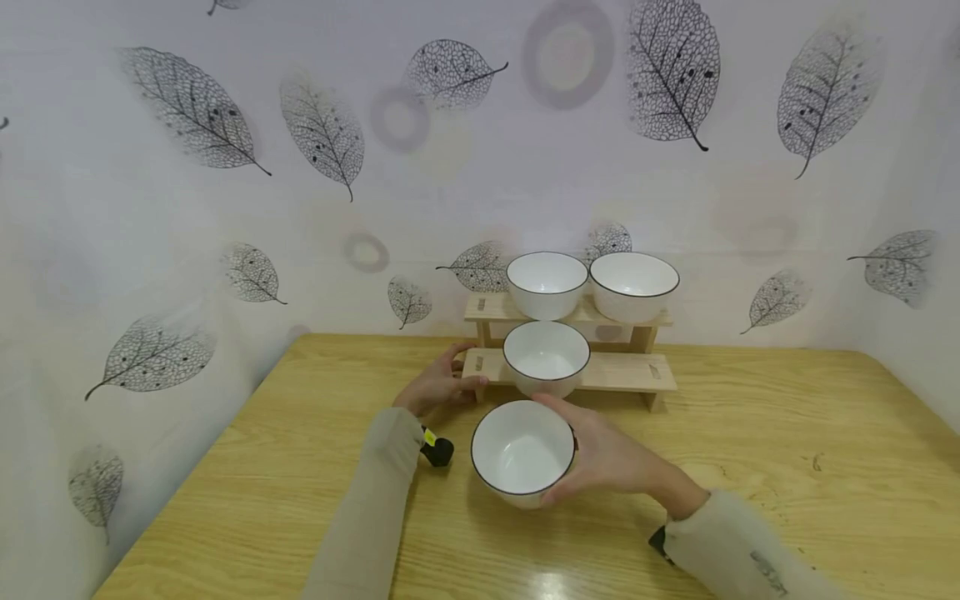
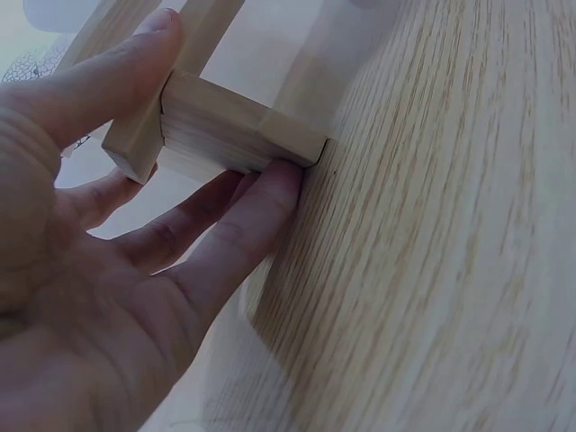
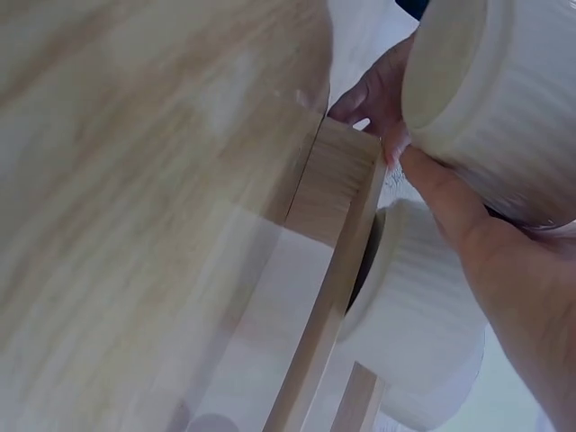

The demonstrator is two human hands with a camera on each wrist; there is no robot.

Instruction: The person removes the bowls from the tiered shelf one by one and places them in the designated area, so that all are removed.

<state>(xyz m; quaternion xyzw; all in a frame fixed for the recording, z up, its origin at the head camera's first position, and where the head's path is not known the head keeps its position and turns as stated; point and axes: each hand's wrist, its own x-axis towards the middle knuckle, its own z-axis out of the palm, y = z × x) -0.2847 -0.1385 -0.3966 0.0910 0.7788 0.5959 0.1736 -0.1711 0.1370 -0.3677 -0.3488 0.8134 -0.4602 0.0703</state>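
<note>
White bowl [image 1: 522, 454] in the lower centre of the head frame is being held by the right hand [image 1: 611, 454], whose thumb and fingers are spanning its side widely. Just left of the frame's centre, the left hand [image 1: 441, 385] is gripping the left end of a wooden stand [image 1: 622, 372], which is bearing three more bowls [image 1: 546, 358] right of centre.

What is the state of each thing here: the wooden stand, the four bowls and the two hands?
Wooden stand: upright on the table, bowls on both levels.
Upper left bowl: upright, empty.
Upper right bowl: upright, empty.
Lower-level bowl: upright, empty.
Front bowl: empty, opening up, held off the table.
Left hand: grips the stand's left end.
Right hand: holds the front bowl by its side.
</note>
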